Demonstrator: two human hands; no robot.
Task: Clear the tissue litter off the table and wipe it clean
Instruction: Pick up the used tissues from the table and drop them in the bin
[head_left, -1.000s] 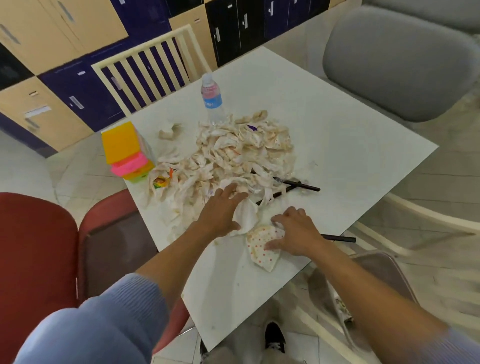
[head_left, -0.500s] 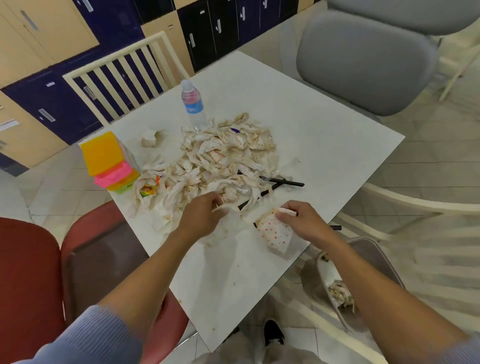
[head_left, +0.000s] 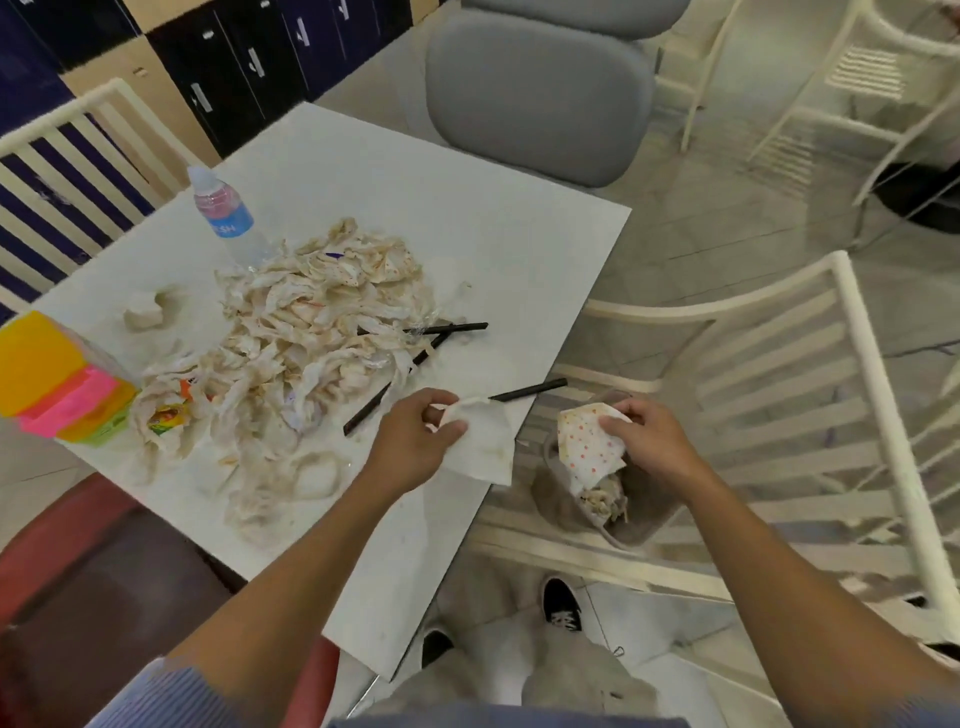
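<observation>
A heap of stained, crumpled tissues covers the middle of the white table. My left hand grips a plain white tissue at the table's right edge. My right hand holds a red-dotted tissue off the table, right over a grey bin that has tissues in it. Black chopsticks lie among the litter, one poking over the edge.
A water bottle stands behind the heap. A stack of yellow and pink sponges sits at the left edge. White slatted chairs, a grey chair and a red seat surround the table. My shoes are below.
Both hands lifted their tissues and swung right. The dotted tissue left the table and now hangs over the bin; the white tissue reached the table edge. The view turned right.
</observation>
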